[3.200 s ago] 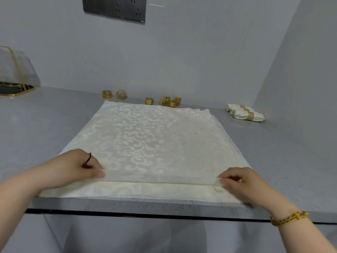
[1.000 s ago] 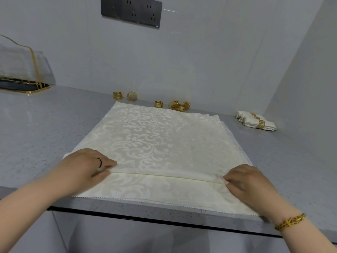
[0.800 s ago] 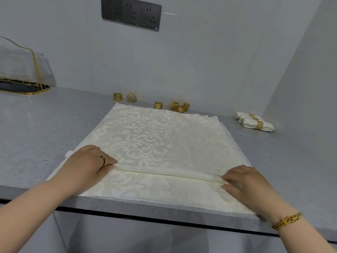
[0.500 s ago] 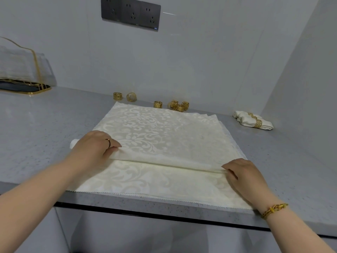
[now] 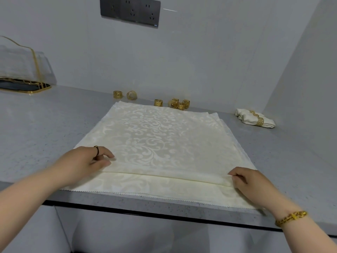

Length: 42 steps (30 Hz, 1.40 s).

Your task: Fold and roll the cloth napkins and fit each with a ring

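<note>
A stack of cream damask napkins (image 5: 164,139) lies flat on the grey counter (image 5: 45,125), its zigzag near edge at the counter's front. The top napkin's near part is turned over into a narrow fold running left to right. My left hand (image 5: 85,161) pinches the left end of that fold, and my right hand (image 5: 249,181) pinches the right end. Several gold rings (image 5: 179,104) sit along the back wall behind the stack. Two rolled napkins with gold rings (image 5: 255,120) lie at the back right.
A clear holder with gold trim (image 5: 20,70) stands on the counter at the far left. A dark socket panel (image 5: 130,11) is on the back wall. A side wall closes off the right. The counter's front edge runs just under my wrists.
Half a second ago the fold was raised and farther from me. It now lies flatter on the stack, and both hands have come down and nearer with it.
</note>
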{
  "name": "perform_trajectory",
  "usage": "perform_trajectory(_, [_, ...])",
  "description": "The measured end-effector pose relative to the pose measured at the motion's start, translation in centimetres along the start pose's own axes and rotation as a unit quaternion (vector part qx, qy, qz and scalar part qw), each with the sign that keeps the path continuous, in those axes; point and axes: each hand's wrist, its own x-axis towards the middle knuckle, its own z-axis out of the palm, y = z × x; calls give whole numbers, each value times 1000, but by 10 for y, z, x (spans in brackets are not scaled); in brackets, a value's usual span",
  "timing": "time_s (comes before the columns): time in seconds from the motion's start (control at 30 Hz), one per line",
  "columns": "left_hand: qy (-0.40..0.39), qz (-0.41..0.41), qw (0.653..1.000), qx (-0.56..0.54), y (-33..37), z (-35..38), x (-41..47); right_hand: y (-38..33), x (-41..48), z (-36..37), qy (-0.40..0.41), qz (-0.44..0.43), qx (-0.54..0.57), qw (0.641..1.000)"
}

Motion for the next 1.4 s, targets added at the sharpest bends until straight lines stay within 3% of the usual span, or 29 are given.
perform_trajectory(0.27, [2, -45, 999, -19, -3, 2, 5, -5, 2, -1, 17, 3, -53, 998])
perform_trajectory(0.37, [63, 7, 998, -8, -5, 1, 7, -7, 4, -3, 21, 5, -115, 993])
perform_trajectory(0.47, [97, 102, 987, 71, -7, 3, 3, -11, 7, -3, 21, 5, -191, 981])
perform_trajectory(0.57, [60, 139, 985, 77, -11, 3, -1, -15, 8, -5, 13, 19, -206, 978])
perform_trajectory(0.7, [21, 111, 993, 33, -18, 5, 0, -20, 7, -3, 58, 13, -204, 977])
perform_trajectory(0.83, [81, 137, 985, 72, -17, 8, 4, -20, 7, 11, 109, -141, -136, 974])
perform_trajectory(0.97, [45, 92, 995, 19, -15, 3, 10, -19, -3, 14, 55, -198, -113, 972])
perform_trajectory(1.17, [-20, 33, 999, -23, -22, 4, 19, -11, 0, 12, 73, -182, -88, 977])
perform_trajectory(1.3, [-36, -25, 995, -85, -16, 2, 24, -7, 11, 7, 57, -80, 62, 993])
perform_trajectory(1.4, [-25, -37, 992, -121, -14, 3, 27, -5, 25, 6, 21, -32, 95, 995])
